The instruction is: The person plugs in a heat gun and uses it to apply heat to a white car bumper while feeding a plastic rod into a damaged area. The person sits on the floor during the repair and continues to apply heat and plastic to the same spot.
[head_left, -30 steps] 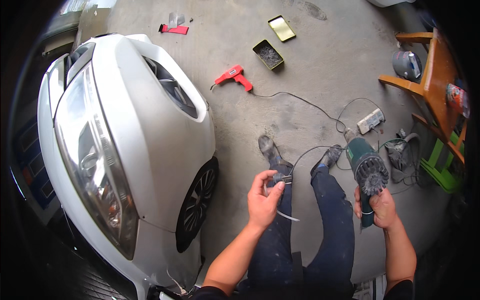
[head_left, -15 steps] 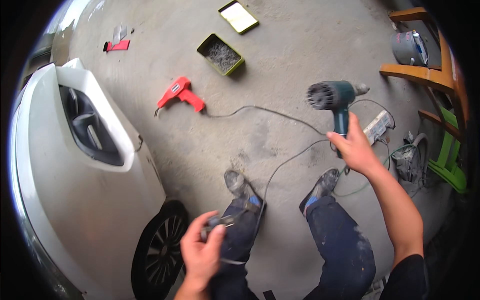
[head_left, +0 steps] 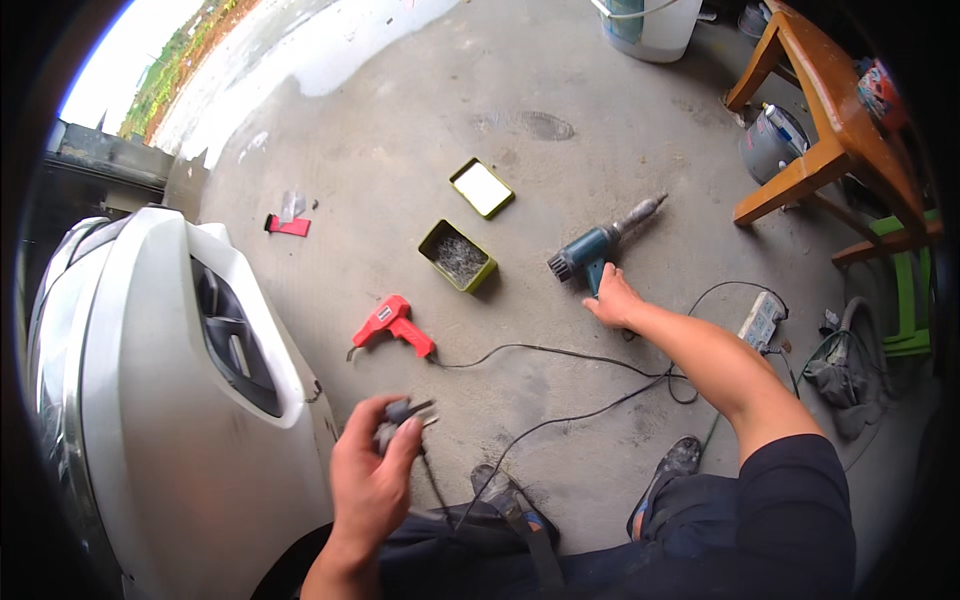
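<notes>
My right hand (head_left: 615, 303) is closed round the handle of a dark green heat gun (head_left: 588, 250), whose nozzle points to the far right, low over the concrete floor; whether it touches the floor I cannot tell. Raised at the front left, my left hand (head_left: 368, 475) pinches a dark power plug (head_left: 405, 412), its metal prongs sticking out to the right and a cord hanging below. Ahead of this hand lies a red pistol-shaped tool (head_left: 392, 324) with a black cord (head_left: 520, 347). Farther off is an olive-green tin (head_left: 488, 272) of small grey metal bits, with its lid (head_left: 483, 188) behind.
A white car bumper (head_left: 180, 400) stands along the left. At right are a white power strip (head_left: 762, 318), a grey bag (head_left: 842, 378), a wooden stool (head_left: 800, 172) and a grey bucket (head_left: 768, 148). A red-handled scraper (head_left: 288, 226) lies far left, a white bucket (head_left: 660, 35) at the back.
My right hand has carried the heat gun forward and down toward the floor, turning its nozzle away. My left hand still grips the plug. The view has tilted up, showing more floor ahead.
</notes>
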Demonstrator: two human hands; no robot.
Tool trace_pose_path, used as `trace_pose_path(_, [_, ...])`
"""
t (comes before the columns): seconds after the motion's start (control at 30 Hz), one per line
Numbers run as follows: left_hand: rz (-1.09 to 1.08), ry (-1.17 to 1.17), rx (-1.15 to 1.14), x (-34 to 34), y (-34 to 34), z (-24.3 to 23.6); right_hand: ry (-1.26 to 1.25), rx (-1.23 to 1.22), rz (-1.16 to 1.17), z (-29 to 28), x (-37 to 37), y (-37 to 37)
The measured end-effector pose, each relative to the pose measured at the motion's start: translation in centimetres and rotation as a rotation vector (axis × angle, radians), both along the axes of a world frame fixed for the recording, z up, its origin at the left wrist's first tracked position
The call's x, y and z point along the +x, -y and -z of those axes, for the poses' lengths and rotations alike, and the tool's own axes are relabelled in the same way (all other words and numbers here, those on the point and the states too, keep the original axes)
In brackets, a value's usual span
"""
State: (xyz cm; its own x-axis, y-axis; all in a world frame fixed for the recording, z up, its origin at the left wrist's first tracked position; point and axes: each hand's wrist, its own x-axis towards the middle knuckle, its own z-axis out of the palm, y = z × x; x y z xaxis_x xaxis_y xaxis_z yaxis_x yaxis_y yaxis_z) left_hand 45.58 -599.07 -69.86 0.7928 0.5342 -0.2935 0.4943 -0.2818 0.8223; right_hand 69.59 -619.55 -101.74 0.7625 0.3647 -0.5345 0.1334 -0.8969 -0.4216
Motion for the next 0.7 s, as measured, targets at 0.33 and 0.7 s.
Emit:
trace_pose_path(0.33, [-0.066, 0.179, -0.359, 3.8, 1.0, 1.4, -0.481, 0.890, -0.245, -18.4, -6.4, -2.0])
trace_pose_path(0.7, [0.472, 0.029, 0.201, 8.9, 8.3, 2.6, 0.098, 0.886, -0.794, -26.6, -3.4, 4.5])
